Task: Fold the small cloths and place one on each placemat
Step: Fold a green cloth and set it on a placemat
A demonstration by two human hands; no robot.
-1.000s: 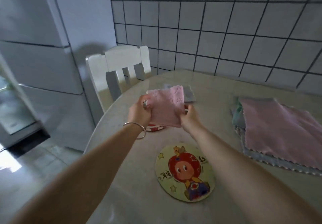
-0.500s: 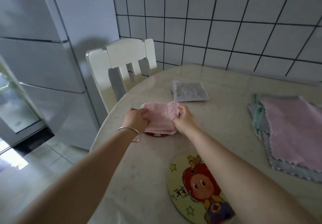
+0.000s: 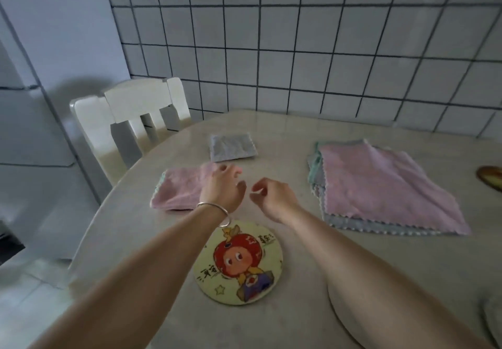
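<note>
Two hands hover loose-fingered, empty: left hand (image 3: 221, 190) over the folded pink cloth (image 3: 179, 191), right hand (image 3: 271, 199) beside. Cartoon placemat (image 3: 239, 261) bears unreadable characters; unfolded cloth stack (image 3: 380, 185) and grey folded cloth (image 3: 232, 147) share the tabletop (image 3: 298, 308).

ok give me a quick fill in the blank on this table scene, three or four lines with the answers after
1. The folded pink cloth lies on the table beside the person's ____ hand.
2. The top cloth of the unfolded cloth stack is ____ in colour.
3. The round cartoon-printed placemat has ____ cloth on it.
4. The folded cloth farthest from the person, near the white wooden chair, is ____.

Missing words: left; pink; no; grey
</note>
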